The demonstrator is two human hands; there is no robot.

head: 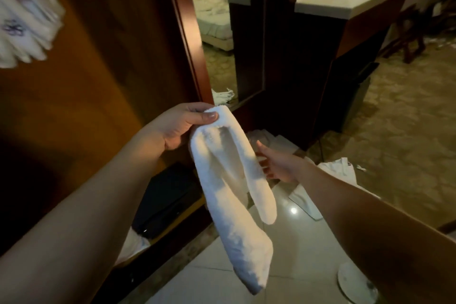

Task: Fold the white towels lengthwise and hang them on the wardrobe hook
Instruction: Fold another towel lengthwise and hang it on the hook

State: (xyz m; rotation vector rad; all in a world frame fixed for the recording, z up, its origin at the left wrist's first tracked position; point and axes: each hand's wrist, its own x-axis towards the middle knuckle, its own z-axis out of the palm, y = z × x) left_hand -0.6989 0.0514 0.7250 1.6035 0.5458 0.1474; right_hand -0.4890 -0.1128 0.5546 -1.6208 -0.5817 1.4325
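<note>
A white towel (232,190) hangs folded into a long narrow strip in the middle of the view. My left hand (182,126) pinches its top fold between thumb and fingers, just in front of the brown wardrobe (98,81). My right hand (276,163) is lower and to the right, behind the towel's edge, with its fingers spread loosely; whether it touches the cloth is hidden. No hook is visible. A pale patterned cloth (24,12) hangs blurred at the top left of the wardrobe.
More white cloths (330,180) lie on the tiled floor at right. A mirror (217,32) beside the wardrobe reflects a bed. A dark counter with a pale top (345,5) stands behind. A black case (167,200) sits low in the wardrobe.
</note>
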